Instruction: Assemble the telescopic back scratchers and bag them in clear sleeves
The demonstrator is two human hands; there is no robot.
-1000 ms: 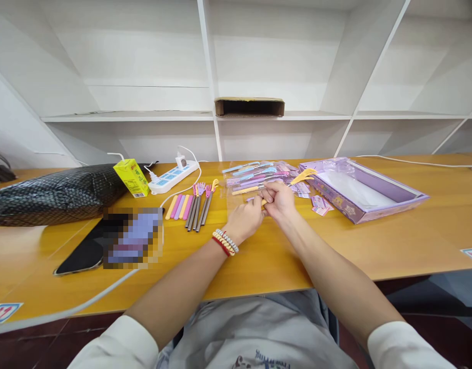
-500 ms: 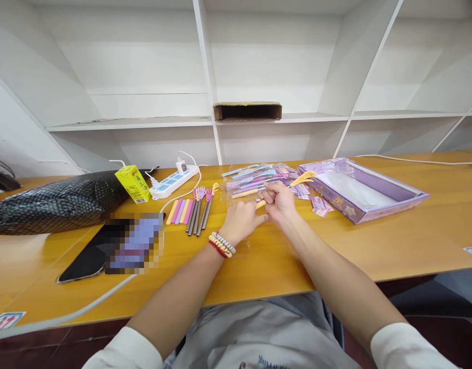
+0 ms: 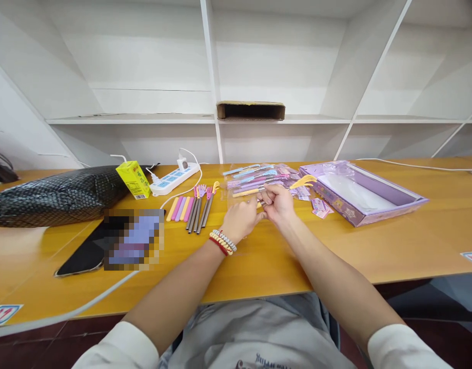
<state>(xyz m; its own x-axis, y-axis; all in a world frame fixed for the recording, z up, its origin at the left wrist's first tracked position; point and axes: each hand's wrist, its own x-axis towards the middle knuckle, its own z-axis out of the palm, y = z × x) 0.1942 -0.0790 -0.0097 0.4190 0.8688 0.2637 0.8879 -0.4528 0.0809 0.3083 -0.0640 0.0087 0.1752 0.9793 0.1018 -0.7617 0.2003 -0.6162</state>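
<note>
My left hand and my right hand are close together over the table, both closed on a back scratcher. Its yellow claw head sticks out beyond my right hand. My left fingers wrap the handle end and mostly hide it; a short bit shows between the hands. Just behind them, a yellow-handled scratcher lies by a pile of plastic-wrapped back scratchers. To the left are scratchers with metal rods and pink, purple and yellow claws, beside a row of coloured handle sleeves.
A purple box tray stands at right, with small printed cards near it. On the left are a power strip, a yellow drink carton, a black wrapped bundle and a phone. White shelves rise behind.
Less of the yellow handle shows between my hands now, with a small shiny bit visible there. Both hands stay in nearly the same place; the view has shifted slightly.
</note>
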